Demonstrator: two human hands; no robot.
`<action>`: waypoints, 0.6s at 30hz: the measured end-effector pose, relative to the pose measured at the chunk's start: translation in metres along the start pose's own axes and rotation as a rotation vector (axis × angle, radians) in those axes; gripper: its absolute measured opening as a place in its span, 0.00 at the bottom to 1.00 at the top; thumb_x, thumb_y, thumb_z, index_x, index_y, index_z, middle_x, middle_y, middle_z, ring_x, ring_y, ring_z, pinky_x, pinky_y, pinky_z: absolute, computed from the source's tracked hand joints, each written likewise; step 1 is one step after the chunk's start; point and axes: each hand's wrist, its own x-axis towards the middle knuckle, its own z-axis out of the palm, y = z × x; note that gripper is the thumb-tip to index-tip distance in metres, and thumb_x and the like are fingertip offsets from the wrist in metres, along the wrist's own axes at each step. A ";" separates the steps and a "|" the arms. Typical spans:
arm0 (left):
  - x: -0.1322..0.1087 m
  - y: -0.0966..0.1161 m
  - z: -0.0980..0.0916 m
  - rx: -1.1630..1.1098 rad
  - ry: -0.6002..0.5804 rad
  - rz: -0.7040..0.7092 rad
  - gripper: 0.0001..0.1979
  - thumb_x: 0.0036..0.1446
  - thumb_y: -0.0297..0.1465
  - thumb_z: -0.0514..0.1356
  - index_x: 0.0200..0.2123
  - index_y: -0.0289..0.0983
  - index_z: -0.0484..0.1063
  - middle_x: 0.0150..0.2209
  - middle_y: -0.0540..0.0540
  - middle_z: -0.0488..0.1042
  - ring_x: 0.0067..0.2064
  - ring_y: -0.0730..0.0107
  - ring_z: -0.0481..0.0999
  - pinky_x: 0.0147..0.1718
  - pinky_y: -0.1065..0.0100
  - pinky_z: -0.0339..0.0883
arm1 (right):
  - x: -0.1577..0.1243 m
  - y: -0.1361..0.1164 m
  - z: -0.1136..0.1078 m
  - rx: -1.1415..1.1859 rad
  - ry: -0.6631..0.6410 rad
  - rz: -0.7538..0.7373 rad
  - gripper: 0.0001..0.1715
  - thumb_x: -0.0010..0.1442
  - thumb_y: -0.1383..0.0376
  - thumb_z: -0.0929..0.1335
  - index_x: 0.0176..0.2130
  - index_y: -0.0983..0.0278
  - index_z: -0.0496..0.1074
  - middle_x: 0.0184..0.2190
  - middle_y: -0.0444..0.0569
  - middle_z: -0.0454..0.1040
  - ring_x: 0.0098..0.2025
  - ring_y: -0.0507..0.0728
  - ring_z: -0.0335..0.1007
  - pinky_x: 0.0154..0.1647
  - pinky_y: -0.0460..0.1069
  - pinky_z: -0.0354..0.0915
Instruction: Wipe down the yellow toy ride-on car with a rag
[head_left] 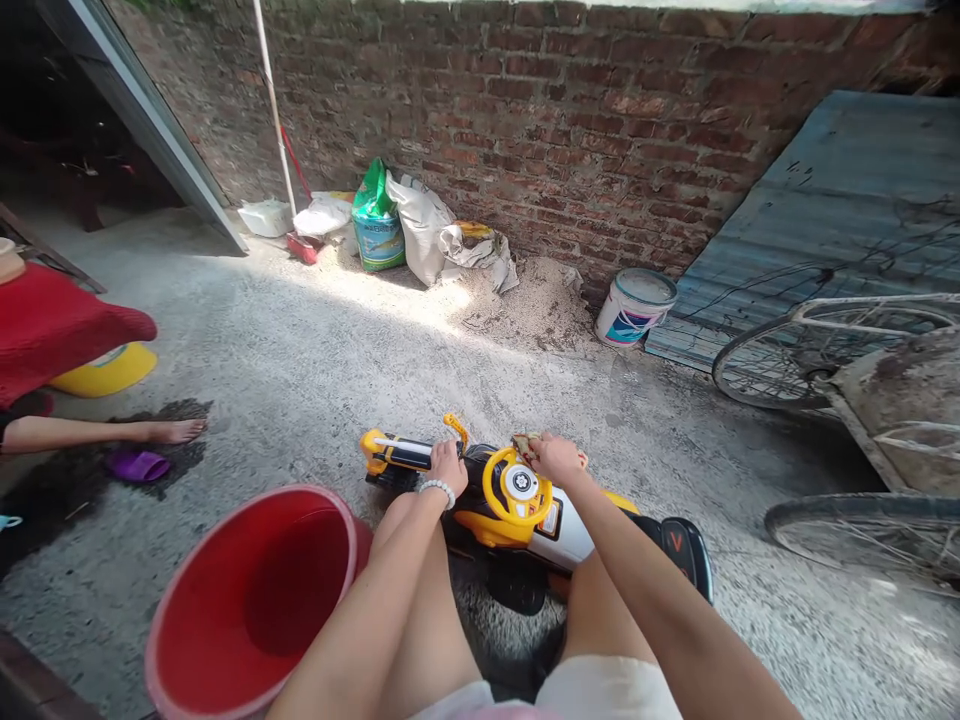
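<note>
A yellow, black and white ride-on toy excavator (570, 530) lies across in front of my knees, with a yellow steering wheel (517, 486) in its middle. My left hand (448, 470), with a beaded bracelet at the wrist, grips the black part at the base of the toy's digging arm (405, 452). Just beyond the wheel's right rim, my right hand (559, 458) is closed on a small brown-and-white patterned cloth (526, 446). The cloth touches the toy near the wheel; most of it is hidden by my fingers.
A large red bucket (247, 600) stands at my left knee. Further left are a person's bare foot (176, 430) and a purple slipper (139, 464). Sacks (420, 228) and a paint bucket (636, 305) line the brick wall. A wheeled cart (892, 400) stands right.
</note>
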 end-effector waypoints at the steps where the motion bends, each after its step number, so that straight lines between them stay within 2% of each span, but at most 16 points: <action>1: 0.000 0.001 -0.001 0.007 -0.005 -0.007 0.25 0.64 0.26 0.53 0.64 0.39 0.60 0.67 0.35 0.63 0.74 0.52 0.54 0.69 0.51 0.55 | 0.002 0.002 -0.002 0.036 -0.035 0.016 0.17 0.65 0.60 0.66 0.51 0.59 0.78 0.54 0.57 0.77 0.53 0.64 0.76 0.48 0.52 0.65; 4: 0.000 0.005 -0.004 0.029 -0.030 -0.028 0.24 0.65 0.26 0.52 0.64 0.38 0.59 0.67 0.35 0.62 0.74 0.51 0.52 0.67 0.52 0.58 | -0.009 0.011 0.009 0.233 -0.074 0.202 0.18 0.64 0.58 0.66 0.50 0.59 0.78 0.49 0.55 0.80 0.48 0.63 0.78 0.42 0.50 0.65; 7: -0.002 0.009 -0.009 0.066 -0.056 -0.019 0.23 0.65 0.27 0.51 0.63 0.38 0.60 0.68 0.34 0.63 0.74 0.51 0.54 0.66 0.52 0.60 | -0.042 0.015 0.039 0.447 0.019 0.356 0.19 0.65 0.54 0.64 0.47 0.60 0.78 0.42 0.54 0.82 0.45 0.62 0.79 0.38 0.48 0.64; 10: -0.002 0.011 -0.015 0.109 -0.087 -0.012 0.23 0.66 0.29 0.51 0.64 0.37 0.60 0.68 0.32 0.62 0.73 0.49 0.55 0.64 0.49 0.62 | -0.078 0.005 0.069 0.645 0.076 0.444 0.20 0.65 0.53 0.63 0.44 0.61 0.77 0.39 0.52 0.82 0.43 0.60 0.79 0.38 0.47 0.65; 12: -0.002 0.012 -0.019 0.138 -0.115 -0.019 0.23 0.66 0.30 0.51 0.64 0.37 0.59 0.68 0.31 0.62 0.72 0.47 0.56 0.62 0.48 0.63 | -0.096 -0.007 0.081 0.735 0.082 0.484 0.20 0.64 0.52 0.64 0.47 0.61 0.76 0.40 0.51 0.83 0.43 0.59 0.79 0.40 0.47 0.65; 15: 0.000 0.013 -0.021 0.171 -0.148 -0.031 0.23 0.67 0.31 0.51 0.64 0.37 0.59 0.69 0.31 0.62 0.72 0.48 0.56 0.64 0.49 0.61 | -0.116 -0.022 0.084 0.762 0.059 0.511 0.26 0.63 0.51 0.67 0.54 0.62 0.73 0.45 0.53 0.82 0.47 0.61 0.78 0.42 0.48 0.66; 18: 0.002 0.012 -0.018 0.175 -0.139 -0.016 0.23 0.67 0.31 0.52 0.64 0.36 0.59 0.68 0.32 0.63 0.72 0.49 0.58 0.65 0.51 0.58 | -0.132 -0.030 0.076 0.653 0.063 0.497 0.30 0.63 0.51 0.68 0.59 0.63 0.72 0.51 0.56 0.79 0.51 0.63 0.77 0.43 0.49 0.66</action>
